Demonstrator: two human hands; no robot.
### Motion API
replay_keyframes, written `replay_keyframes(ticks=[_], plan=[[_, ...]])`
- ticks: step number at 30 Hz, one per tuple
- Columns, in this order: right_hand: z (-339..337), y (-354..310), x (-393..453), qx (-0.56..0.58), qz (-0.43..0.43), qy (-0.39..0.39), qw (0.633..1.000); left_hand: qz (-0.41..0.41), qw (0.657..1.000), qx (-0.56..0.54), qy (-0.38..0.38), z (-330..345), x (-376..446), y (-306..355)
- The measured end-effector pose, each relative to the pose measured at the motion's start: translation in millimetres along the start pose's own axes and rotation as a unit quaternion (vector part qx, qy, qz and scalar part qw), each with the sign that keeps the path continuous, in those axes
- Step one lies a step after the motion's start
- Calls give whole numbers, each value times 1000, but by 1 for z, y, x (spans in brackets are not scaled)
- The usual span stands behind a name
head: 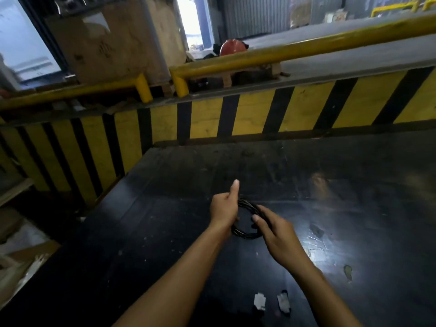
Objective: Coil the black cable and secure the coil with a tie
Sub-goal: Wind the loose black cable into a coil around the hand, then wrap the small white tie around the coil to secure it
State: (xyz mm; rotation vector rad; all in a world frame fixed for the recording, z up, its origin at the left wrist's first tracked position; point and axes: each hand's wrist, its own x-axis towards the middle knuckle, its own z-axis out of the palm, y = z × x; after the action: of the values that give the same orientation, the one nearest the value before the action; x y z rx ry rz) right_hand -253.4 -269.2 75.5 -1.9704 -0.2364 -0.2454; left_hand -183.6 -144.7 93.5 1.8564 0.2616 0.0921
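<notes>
The black cable [245, 234] forms a small round coil of several loops, held just above a dark table [330, 185]. My left hand [223, 208] grips the coil's left side, thumb sticking up. My right hand [276, 232] holds the coil's right side, with the fingers laid over the loops and the thumb inside the ring. Both hands hide parts of the coil. No tie is visible.
A yellow-and-black striped barrier [212, 119] with a yellow rail [306, 49] runs behind the table. Beyond it stand a cardboard box [113, 41] and an orange helmet [232, 47]. Torn scraps [259, 300] lie at the table's near edge; cardboard [23, 253] is down left.
</notes>
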Motion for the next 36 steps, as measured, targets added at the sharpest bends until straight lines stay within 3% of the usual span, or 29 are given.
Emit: replay_keyframes(ticks=[3,5,8,11,13,17,20,22,25,28,32,36], plan=[[20,10,-16,-57,18,-25,998,-74,996,-39,-3,2,-4,-27],[28,14,-22,-77,14,-29,997,-77,996,-28,-37,-1,-8,-41],[32,20,-26,-106,7,-63,992,9,989,104,-102,-11,-10,-54],[33,24,-26,-117,-4,-123,986,138,946,256,-141,-20,-14,-62],[34,27,-24,-117,1,-179,977,170,925,306,-147,-25,-17,-71],[34,47,-29,-111,54,-295,948,133,930,299,-169,-37,-19,-98],[30,67,-36,-114,130,-279,945,85,939,289,-168,-53,-14,-110],[35,82,-41,-188,126,-277,934,69,941,287,-164,-61,-10,-112],[59,99,-51,-323,88,-337,880,71,934,302,-177,-63,-9,-113],[78,107,-57,-410,74,-339,844,71,924,318,-201,-62,-10,-114],[76,111,-58,-380,122,-297,868,66,915,320,-235,-61,-11,-116],[48,95,-41,-101,197,-198,955,64,899,316,-295,-58,-7,-109]])
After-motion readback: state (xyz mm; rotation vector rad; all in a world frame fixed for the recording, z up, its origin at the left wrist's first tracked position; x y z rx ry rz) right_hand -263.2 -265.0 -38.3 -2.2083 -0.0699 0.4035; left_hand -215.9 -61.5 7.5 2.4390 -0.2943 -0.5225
